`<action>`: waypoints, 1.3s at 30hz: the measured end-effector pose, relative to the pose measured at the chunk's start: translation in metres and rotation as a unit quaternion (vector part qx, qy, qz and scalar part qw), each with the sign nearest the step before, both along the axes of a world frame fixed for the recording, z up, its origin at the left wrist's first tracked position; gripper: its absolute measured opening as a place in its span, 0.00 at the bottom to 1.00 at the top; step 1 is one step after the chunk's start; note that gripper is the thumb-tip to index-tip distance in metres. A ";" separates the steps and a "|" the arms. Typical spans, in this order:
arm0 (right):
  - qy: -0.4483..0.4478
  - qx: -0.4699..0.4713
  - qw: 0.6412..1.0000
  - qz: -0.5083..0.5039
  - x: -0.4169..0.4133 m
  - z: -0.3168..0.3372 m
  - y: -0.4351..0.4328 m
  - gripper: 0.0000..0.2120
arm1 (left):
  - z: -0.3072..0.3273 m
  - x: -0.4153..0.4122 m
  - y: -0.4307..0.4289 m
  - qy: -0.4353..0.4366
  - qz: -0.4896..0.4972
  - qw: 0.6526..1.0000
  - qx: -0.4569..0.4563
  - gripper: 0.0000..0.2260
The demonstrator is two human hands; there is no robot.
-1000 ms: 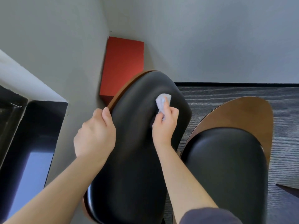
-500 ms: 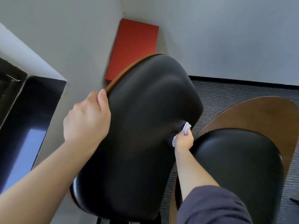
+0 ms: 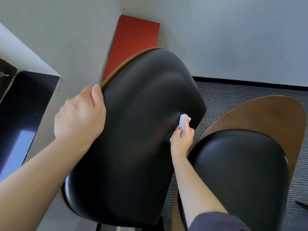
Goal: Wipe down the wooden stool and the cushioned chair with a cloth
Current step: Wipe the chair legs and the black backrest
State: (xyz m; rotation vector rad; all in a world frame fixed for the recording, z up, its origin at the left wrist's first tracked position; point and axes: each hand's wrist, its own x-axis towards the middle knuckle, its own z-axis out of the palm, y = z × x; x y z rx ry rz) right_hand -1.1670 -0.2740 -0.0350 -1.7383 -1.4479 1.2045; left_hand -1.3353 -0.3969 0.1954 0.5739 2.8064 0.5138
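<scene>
Left hand (image 3: 80, 117) gripped the left edge of the cushioned chair (image 3: 133, 139), fingers curled behind its back. Right hand (image 3: 182, 141) pinched a crumpled white cloth (image 3: 183, 122), pressed against the chair's right side. Red panel (image 3: 133, 45) stood behind the chair.

A red box (image 3: 135, 45) fills the corner beside ribbed carpet (image 3: 250, 92).
</scene>
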 end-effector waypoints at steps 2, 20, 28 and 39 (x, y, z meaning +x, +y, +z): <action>-0.033 -0.068 0.996 -0.049 0.002 -0.013 0.009 0.23 | 0.001 0.000 0.000 0.000 -0.001 1.000 0.004 0.21; -0.054 -0.314 0.945 -0.077 0.049 -0.065 0.006 0.15 | -0.006 -0.005 -0.002 0.013 -0.005 1.000 0.009 0.20; 0.030 -0.251 0.957 -0.141 0.029 -0.047 0.025 0.16 | -0.008 -0.005 -0.002 0.022 -0.012 0.999 0.022 0.19; -0.009 0.092 0.994 0.057 -0.078 0.118 0.014 0.20 | 0.001 -0.019 -0.006 -0.138 -0.044 0.985 0.095 0.20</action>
